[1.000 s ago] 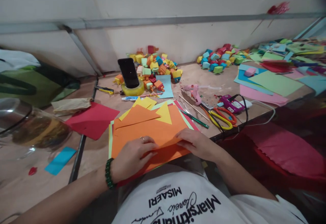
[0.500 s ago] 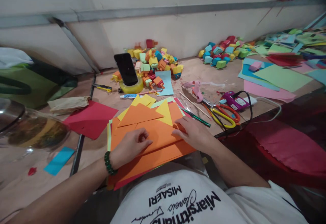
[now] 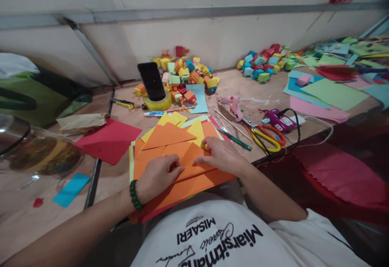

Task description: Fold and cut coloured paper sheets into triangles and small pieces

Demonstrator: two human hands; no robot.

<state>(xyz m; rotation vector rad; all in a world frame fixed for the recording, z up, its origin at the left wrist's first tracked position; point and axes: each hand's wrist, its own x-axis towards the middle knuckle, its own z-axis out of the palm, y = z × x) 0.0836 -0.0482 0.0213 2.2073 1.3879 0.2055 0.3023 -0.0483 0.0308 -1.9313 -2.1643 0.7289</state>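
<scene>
A stack of coloured paper, orange on top [image 3: 182, 180], lies at the table's front edge. Folded orange paper [image 3: 167, 134] and yellow pieces [image 3: 196, 131] rest on its far part. My left hand [image 3: 159, 176], with a green bead bracelet at the wrist, presses on the orange sheet with its fingers curled; what lies under them is hidden. My right hand [image 3: 220, 153] rests on the right side of the sheet, thumb and fingers apart, fingertips beside the yellow paper.
Behind the stack stand a phone [image 3: 151, 81] in a tape roll [image 3: 158, 103] and a pile of paper cubes [image 3: 184, 72]. Rightward lie a green pen [image 3: 237, 140], scissors [image 3: 267, 139], a pink glue gun [image 3: 234, 107] and a purple socket [image 3: 279, 120]. A glass jar [image 3: 39, 151] is left.
My right hand has moved left and slightly away from me over the orange sheet. My left hand has shifted slightly right.
</scene>
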